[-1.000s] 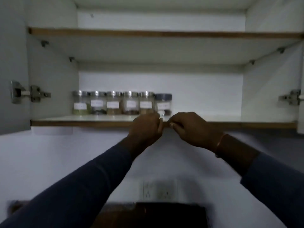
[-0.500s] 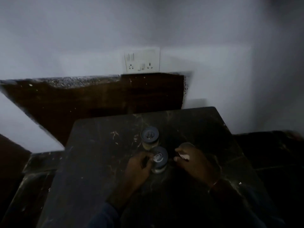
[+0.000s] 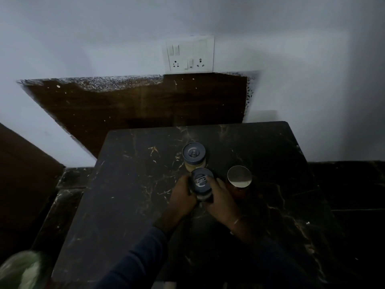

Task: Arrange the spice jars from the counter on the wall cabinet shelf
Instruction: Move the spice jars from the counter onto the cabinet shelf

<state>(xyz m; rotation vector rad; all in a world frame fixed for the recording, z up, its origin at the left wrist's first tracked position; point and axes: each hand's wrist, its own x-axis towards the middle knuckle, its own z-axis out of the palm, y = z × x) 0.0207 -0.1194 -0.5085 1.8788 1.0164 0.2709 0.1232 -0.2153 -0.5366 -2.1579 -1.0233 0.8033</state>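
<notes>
I clamp both hands, left (image 3: 183, 196) and right (image 3: 220, 200), around the center-frame jar (image 3: 201, 181), steadying it to lift from the counter (image 3: 129, 184).

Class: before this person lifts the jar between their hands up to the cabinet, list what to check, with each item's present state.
1. Left hand on the near jar: ok.
2. Right hand on it: ok.
3. Its lid seated: ok.
4. Far jar clear of it: cannot tell, they overlap.
5. Steel-lidded jar apart from the right hand: ok.
6. Shelf space: cannot tell, out of view.
</notes>
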